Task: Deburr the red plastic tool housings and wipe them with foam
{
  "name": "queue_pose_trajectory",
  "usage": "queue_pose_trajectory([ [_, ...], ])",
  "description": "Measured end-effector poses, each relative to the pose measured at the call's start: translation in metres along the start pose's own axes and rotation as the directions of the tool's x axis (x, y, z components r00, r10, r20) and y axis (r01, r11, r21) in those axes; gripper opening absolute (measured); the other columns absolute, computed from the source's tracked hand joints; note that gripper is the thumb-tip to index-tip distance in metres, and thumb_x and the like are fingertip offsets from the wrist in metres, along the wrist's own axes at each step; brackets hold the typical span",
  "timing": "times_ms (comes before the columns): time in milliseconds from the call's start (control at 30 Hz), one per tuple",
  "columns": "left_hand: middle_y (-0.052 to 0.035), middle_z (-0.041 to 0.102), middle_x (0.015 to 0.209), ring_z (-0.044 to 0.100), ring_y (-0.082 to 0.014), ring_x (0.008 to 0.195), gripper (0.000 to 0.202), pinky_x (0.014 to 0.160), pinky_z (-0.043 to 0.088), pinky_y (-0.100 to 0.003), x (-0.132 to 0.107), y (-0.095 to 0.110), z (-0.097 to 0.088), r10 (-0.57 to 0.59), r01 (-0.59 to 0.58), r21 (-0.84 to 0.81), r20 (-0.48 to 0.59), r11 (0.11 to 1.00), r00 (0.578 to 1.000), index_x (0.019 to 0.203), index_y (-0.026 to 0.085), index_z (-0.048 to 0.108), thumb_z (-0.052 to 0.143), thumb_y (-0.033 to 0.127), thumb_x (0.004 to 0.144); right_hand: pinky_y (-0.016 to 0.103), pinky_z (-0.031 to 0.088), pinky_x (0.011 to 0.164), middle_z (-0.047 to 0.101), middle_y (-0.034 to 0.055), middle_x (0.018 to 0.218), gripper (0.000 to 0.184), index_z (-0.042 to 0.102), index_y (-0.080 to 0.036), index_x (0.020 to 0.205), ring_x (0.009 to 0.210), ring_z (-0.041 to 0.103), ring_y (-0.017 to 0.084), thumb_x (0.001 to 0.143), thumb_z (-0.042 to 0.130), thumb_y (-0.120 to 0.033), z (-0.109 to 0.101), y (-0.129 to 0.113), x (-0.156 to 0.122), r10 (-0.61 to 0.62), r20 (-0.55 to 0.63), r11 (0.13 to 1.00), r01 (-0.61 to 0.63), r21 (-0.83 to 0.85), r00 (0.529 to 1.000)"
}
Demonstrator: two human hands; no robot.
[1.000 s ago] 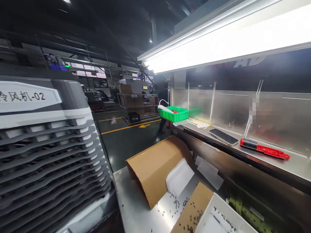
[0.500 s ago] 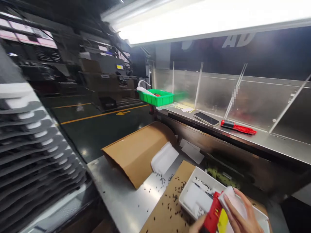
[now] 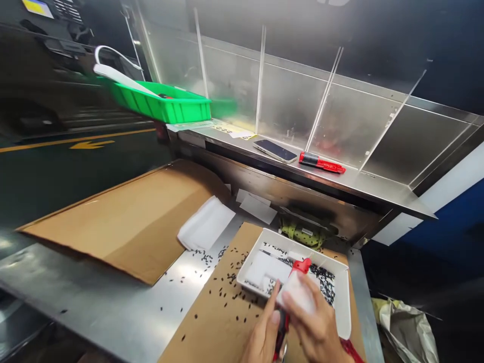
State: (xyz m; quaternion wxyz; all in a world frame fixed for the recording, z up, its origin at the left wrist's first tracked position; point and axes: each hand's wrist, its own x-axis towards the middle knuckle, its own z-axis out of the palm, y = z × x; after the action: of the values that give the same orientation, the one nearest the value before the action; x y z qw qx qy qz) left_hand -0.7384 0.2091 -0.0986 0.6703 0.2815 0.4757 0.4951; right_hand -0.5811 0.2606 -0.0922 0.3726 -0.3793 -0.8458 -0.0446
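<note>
Left hand (image 3: 262, 335) fingers clenched on red tool (image 3: 302, 265); right hand (image 3: 317, 333) fingers grasping white foam pad (image 3: 297, 293) over white tray (image 3: 257, 267) of black bits (image 3: 323, 280).

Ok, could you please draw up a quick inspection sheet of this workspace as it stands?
surface: steel bench, partly covered by a cardboard sheet and a carton flap.
work items: white tray on the cardboard, holding black bits and foam; red tool; foam pad.
clutter: loose black bits on steel and cardboard; foam sheet.
hands: left hand at the red tool; right hand pinches the foam pad.
cables: white loop, kind unclear.
surroundings: green crate, phone and red-and-black tool on a steel shelf.
</note>
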Motion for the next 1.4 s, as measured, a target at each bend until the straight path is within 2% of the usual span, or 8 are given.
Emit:
queue_pose_trajectory([
  [267, 0.0002, 0.057, 0.053, 0.025, 0.0002, 0.033, 0.081, 0.033, 0.009, -0.012, -0.006, 0.020, -0.001, -0.290, 0.329, -0.194, 0.204, 0.924, 0.935, 0.122, 0.017, 0.059, 0.058, 0.078, 0.069, 0.029, 0.059, 0.085, 0.037, 0.0084, 0.149, 0.046, 0.051, -0.034, 0.136, 0.122, 0.057, 0.022, 0.095, 0.040, -0.017, -0.011, 0.004, -0.001, -0.029, 0.020, 0.996, 0.027, 0.089, 0.999],
  [600, 0.0014, 0.057, 0.059, 0.034, -0.0022, 0.034, 0.091, 0.034, 0.014, -0.014, -0.011, 0.029, 0.017, -0.172, 0.171, 0.023, 0.038, 0.985, 0.984, 0.140, 0.020, 0.042, 0.042, 0.083, 0.074, 0.034, 0.057, 0.092, 0.031, 0.0080, 0.153, 0.055, 0.045, -0.033, 0.141, 0.128, 0.051, 0.023, 0.091, 0.044, -0.009, -0.017, -0.006, -0.004, 0.077, 0.054, 0.991, -0.082, 0.105, 0.996],
  [767, 0.0020, 0.057, 0.057, 0.034, -0.0011, 0.033, 0.088, 0.034, 0.010, -0.012, -0.011, 0.028, 0.014, -0.242, 0.249, -0.101, 0.075, 0.963, 0.967, 0.137, 0.021, 0.045, 0.052, 0.080, 0.072, 0.035, 0.056, 0.093, 0.030, 0.0072, 0.155, 0.053, 0.050, -0.031, 0.138, 0.128, 0.052, 0.024, 0.090, 0.044, -0.009, -0.020, -0.002, -0.001, -0.003, 0.060, 0.995, -0.003, 0.103, 0.998],
  [900, 0.0003, 0.058, 0.055, 0.026, 0.0031, 0.029, 0.061, 0.032, 0.009, -0.011, -0.006, 0.022, 0.006, -0.313, 0.395, -0.303, 0.286, 0.867, 0.906, 0.099, 0.015, 0.067, 0.064, 0.070, 0.073, 0.033, 0.058, 0.090, 0.024, 0.0064, 0.159, 0.055, 0.048, -0.030, 0.139, 0.126, 0.055, 0.024, 0.090, 0.044, -0.008, -0.030, 0.002, 0.002, 0.015, 0.079, 0.993, -0.024, 0.114, 0.997],
  [1067, 0.0045, 0.047, 0.042, 0.024, 0.0030, 0.024, 0.057, 0.029, 0.005, -0.012, -0.001, 0.021, 0.000, -0.391, 0.549, -0.314, 0.445, 0.774, 0.806, 0.062, 0.012, 0.063, 0.070, 0.068, 0.067, 0.033, 0.056, 0.094, 0.020, 0.0000, 0.160, 0.057, 0.042, -0.036, 0.142, 0.133, 0.048, 0.023, 0.092, 0.040, -0.009, -0.030, 0.003, 0.000, 0.071, 0.055, 0.993, -0.076, 0.094, 0.996],
  [1200, 0.0056, 0.044, 0.042, 0.019, 0.0045, 0.028, 0.056, 0.032, 0.006, -0.010, -0.006, 0.023, 0.004, -0.367, 0.479, -0.306, 0.357, 0.823, 0.859, 0.066, 0.012, 0.062, 0.069, 0.067, 0.070, 0.036, 0.055, 0.095, 0.022, 0.0064, 0.159, 0.050, 0.045, -0.031, 0.141, 0.131, 0.049, 0.024, 0.096, 0.033, -0.015, -0.028, -0.003, 0.000, -0.030, 0.109, 0.984, 0.010, 0.180, 0.994],
  [1333, 0.0054, 0.050, 0.048, 0.017, 0.0025, 0.033, 0.058, 0.035, 0.007, -0.010, -0.012, 0.021, 0.007, -0.323, 0.387, -0.255, 0.259, 0.886, 0.910, 0.103, 0.019, 0.062, 0.064, 0.069, 0.074, 0.031, 0.057, 0.091, 0.038, 0.0072, 0.149, 0.048, 0.052, -0.031, 0.135, 0.126, 0.053, 0.021, 0.093, 0.041, -0.011, -0.030, -0.010, 0.004, 0.137, 0.019, 0.989, -0.138, 0.053, 0.990],
  [1400, 0.0041, 0.051, 0.049, 0.020, 0.0020, 0.035, 0.063, 0.036, 0.009, -0.010, -0.013, 0.018, 0.009, -0.309, 0.356, -0.232, 0.214, 0.905, 0.927, 0.109, 0.017, 0.060, 0.064, 0.069, 0.073, 0.034, 0.055, 0.094, 0.037, 0.0102, 0.149, 0.047, 0.051, -0.029, 0.138, 0.128, 0.052, 0.023, 0.094, 0.037, -0.015, -0.028, -0.015, 0.004, 0.053, 0.034, 0.992, -0.057, 0.111, 0.998],
])
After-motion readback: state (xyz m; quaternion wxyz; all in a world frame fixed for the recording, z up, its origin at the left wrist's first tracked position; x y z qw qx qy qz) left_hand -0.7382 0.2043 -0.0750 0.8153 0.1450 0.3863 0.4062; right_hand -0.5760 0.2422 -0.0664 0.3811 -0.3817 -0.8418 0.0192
